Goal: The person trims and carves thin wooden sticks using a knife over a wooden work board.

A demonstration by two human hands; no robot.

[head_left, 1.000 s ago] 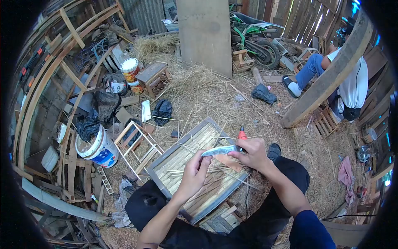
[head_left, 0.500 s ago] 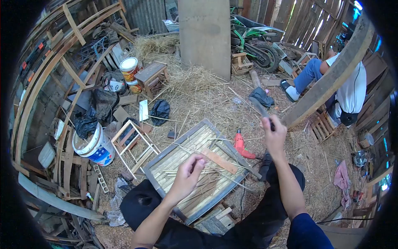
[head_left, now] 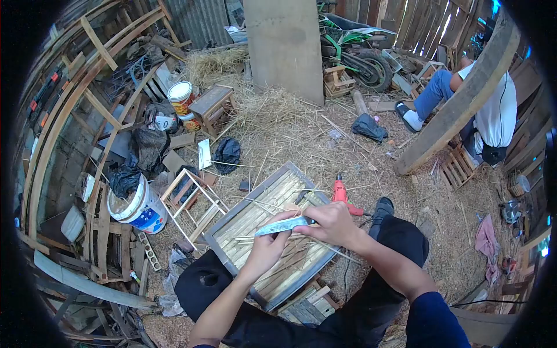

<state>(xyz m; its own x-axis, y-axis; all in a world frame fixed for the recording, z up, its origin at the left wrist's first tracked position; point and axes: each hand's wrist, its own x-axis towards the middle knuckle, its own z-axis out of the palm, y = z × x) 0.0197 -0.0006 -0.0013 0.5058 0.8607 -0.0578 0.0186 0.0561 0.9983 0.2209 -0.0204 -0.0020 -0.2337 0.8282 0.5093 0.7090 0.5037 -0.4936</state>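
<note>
My right hand (head_left: 333, 225) is wrapped round the dark handle of a knife (head_left: 284, 225), whose pale blade points left. The fingers of my left hand (head_left: 270, 240) are closed at the blade, and whatever they pinch there is too small to make out. Both hands are above a wood-framed slatted panel (head_left: 232, 259) lying tilted across my lap. Thin strips (head_left: 290, 259) lie loose on the panel. Near its top right edge a hammer-like tool (head_left: 307, 192) is partly visible. Just beyond the panel, a red power drill (head_left: 340, 194) rests on the ground.
A small wooden frame (head_left: 194, 203) and a white bucket (head_left: 139, 206) are on the left. Farther back are a stool (head_left: 212, 100), a tall board (head_left: 284, 49) and a motorbike (head_left: 357, 49). A seated person (head_left: 496, 110) is behind a slanted post (head_left: 464, 110).
The knife swung out to the right, away from my left hand, and is now back at it. Both hands sit slightly lower and farther left than at first.
</note>
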